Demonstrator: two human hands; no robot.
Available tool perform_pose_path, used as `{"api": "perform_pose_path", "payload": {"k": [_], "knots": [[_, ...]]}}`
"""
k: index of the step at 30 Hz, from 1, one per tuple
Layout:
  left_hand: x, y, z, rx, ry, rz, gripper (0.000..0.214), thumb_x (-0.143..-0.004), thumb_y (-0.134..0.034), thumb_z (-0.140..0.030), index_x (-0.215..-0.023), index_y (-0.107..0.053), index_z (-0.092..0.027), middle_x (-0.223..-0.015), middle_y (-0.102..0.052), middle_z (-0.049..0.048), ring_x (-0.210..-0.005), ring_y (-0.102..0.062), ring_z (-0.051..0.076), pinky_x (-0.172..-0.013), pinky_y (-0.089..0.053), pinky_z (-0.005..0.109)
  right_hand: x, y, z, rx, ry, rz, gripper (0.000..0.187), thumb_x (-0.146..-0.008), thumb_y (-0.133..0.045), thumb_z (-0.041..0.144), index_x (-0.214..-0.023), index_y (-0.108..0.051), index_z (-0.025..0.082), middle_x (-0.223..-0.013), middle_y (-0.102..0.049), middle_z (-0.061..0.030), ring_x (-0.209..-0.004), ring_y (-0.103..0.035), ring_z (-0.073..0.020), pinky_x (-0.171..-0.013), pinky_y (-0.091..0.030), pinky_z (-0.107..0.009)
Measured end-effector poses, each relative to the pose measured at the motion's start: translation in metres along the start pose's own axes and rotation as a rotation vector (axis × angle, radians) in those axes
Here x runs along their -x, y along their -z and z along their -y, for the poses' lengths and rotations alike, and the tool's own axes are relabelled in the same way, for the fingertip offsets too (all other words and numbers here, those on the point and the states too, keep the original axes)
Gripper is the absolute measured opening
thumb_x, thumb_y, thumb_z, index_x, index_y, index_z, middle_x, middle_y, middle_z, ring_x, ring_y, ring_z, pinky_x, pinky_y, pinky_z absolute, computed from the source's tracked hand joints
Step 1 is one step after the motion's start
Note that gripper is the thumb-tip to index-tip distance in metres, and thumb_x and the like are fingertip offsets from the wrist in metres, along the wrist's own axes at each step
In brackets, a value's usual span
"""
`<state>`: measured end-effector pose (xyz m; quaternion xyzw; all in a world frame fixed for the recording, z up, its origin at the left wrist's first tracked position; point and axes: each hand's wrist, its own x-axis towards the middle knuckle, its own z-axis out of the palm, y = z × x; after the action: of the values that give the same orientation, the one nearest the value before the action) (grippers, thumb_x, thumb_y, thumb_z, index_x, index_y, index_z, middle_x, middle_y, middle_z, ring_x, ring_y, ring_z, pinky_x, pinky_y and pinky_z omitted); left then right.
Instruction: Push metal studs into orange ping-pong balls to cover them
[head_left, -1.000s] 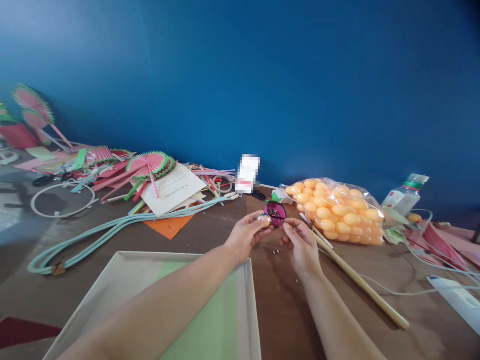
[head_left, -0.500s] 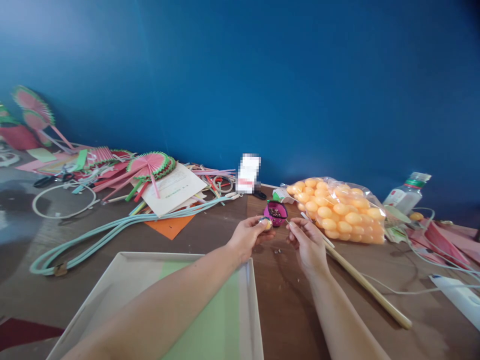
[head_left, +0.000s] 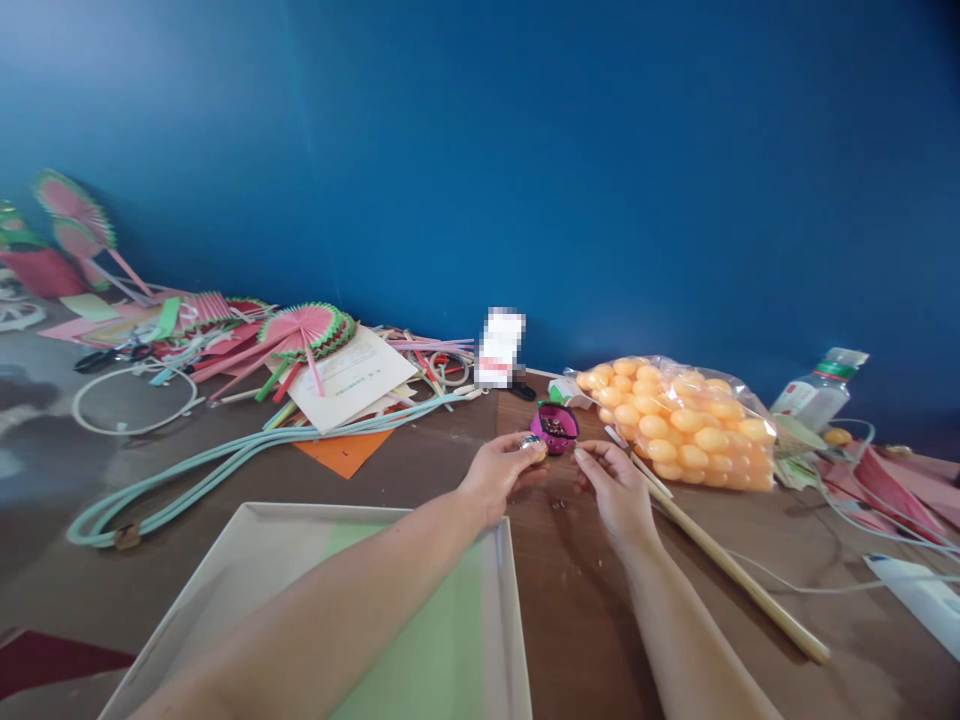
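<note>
My left hand point(head_left: 496, 474) is closed round a small ball point(head_left: 535, 450), shiny silver on top and yellowish below. Just to its right, my right hand point(head_left: 616, 488) has thumb and forefinger pinched together; whatever sits between the tips is too small to name. Behind the gap between both hands stands a small magenta container point(head_left: 566, 444) with a dark rim, holding many tiny dark, shiny pieces. A few similar small bits point(head_left: 559, 505) lie on the brown table point(head_left: 570, 590) below my hands.
A clear bag of yellow-orange balls point(head_left: 690, 425) lies behind my right hand, beside a wooden stick point(head_left: 742, 568). A pale tray point(head_left: 517, 610) sits under my left forearm. Cables point(head_left: 225, 465), paper fans point(head_left: 307, 330) and papers crowd the left; a bottle point(head_left: 821, 385) leans at right.
The ball in my left hand has turned, showing more silver on top. My right fingertips have shifted slightly, still pinched. The whole view has moved a little.
</note>
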<state>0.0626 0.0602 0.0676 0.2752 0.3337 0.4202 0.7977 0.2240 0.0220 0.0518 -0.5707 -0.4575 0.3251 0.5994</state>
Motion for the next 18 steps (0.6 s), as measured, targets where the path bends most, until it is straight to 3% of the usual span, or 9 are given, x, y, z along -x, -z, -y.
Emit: {"api": "perform_pose_path", "payload": {"k": [5, 12, 18], "knots": [[0.002, 0.0, 0.0, -0.065, -0.011, 0.03, 0.019, -0.068, -0.075, -0.019, -0.084, -0.069, -0.01, -0.079, -0.065, 0.0055, -0.066, -0.065, 0.012, -0.07, -0.054, 0.024, -0.004, 0.01, 0.003, 0.089, 0.011, 0.026, 0.025, -0.072, -0.07, 0.041, -0.084, -0.063, 0.02, -0.069, -0.063, -0.0002, -0.048, -0.051, -0.0125, -0.047, -0.044, -0.027], [0.0, 0.0, 0.001, -0.025, -0.047, -0.088, 0.021, -0.07, -0.072, -0.015, -0.089, -0.065, -0.01, -0.08, -0.065, 0.0053, -0.068, -0.065, 0.011, -0.073, -0.055, 0.025, -0.006, 0.024, -0.002, 0.592, 0.133, 0.203, 0.016, -0.076, -0.063, 0.036, -0.075, -0.069, 0.022, -0.07, -0.069, -0.0015, -0.061, -0.06, -0.0192, -0.058, -0.044, -0.031], [-0.001, 0.001, 0.001, -0.006, -0.04, -0.102, 0.019, -0.072, -0.071, -0.014, -0.089, -0.063, -0.011, -0.081, -0.065, 0.0045, -0.068, -0.065, 0.011, -0.074, -0.055, 0.025, -0.005, 0.032, 0.004, 0.733, -0.015, 0.451, 0.019, -0.077, -0.061, 0.038, -0.077, -0.071, 0.021, -0.077, -0.072, -0.0032, -0.07, -0.063, -0.0199, -0.063, -0.044, -0.029]]}}
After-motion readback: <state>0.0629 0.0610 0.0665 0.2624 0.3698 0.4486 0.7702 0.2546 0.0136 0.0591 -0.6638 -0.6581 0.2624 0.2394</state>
